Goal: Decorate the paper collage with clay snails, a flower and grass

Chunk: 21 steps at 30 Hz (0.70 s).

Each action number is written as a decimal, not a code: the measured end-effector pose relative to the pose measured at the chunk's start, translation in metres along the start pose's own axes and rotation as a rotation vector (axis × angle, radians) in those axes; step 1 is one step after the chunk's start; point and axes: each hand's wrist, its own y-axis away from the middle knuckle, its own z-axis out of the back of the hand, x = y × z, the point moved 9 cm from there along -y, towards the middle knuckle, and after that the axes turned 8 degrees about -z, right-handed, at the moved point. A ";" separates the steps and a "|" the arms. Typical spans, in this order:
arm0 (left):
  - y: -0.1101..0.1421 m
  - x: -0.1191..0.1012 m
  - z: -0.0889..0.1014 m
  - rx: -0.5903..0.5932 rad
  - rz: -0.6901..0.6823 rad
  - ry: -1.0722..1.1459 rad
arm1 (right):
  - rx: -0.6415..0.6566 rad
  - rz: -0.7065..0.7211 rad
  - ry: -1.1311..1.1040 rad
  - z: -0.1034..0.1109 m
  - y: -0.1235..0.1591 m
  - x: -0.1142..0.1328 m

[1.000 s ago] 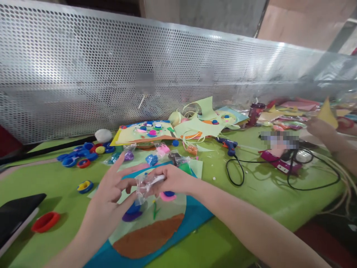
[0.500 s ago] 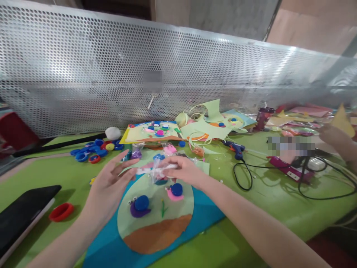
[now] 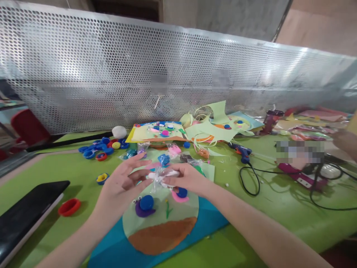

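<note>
Between my left hand [image 3: 122,182] and my right hand [image 3: 192,179] is a white lump of modelling clay in clear plastic wrap [image 3: 158,177]. My right thumb and fingers pinch it from the right; my left thumb and fingertips close on its left end. Just below lies a blue sheet [image 3: 111,242] bearing a pale green round paper [image 3: 178,212] with a brown clay patch [image 3: 161,236]. On the round paper are a purple snail with a blue cap shell [image 3: 146,203], a pink snail [image 3: 181,195] partly behind my right hand, and a small green clay plant [image 3: 167,209].
Bottle caps [image 3: 97,147] and a red ring [image 3: 69,207] lie left, near a black tablet-like device [image 3: 30,204]. Wrapped clay pieces [image 3: 174,149] sit behind my hands. Right are a glue gun [image 3: 242,152] with its cord and another person's hand [image 3: 344,143]. A perforated metal screen [image 3: 111,74] stands behind.
My hands have come closer together, and my left fingertips have moved right onto the wrapped white clay. The whole view has shifted slightly, with things appearing farther right.
</note>
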 end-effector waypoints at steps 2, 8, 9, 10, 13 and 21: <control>0.001 0.001 0.000 0.008 0.006 -0.007 | -0.003 0.012 -0.008 0.000 -0.001 0.000; 0.004 0.000 0.001 0.007 0.002 -0.055 | -0.042 0.071 -0.010 -0.001 0.000 0.006; 0.005 -0.001 0.001 0.011 -0.009 -0.078 | -0.053 0.081 -0.005 -0.001 0.001 0.007; 0.005 -0.003 0.001 0.017 -0.020 -0.101 | -0.068 0.087 0.005 -0.001 0.001 0.007; 0.007 -0.009 0.000 0.016 -0.054 -0.165 | -0.105 0.094 0.054 -0.002 0.003 0.008; 0.009 -0.015 -0.007 0.100 -0.145 -0.256 | -0.033 0.097 0.144 -0.014 0.010 0.015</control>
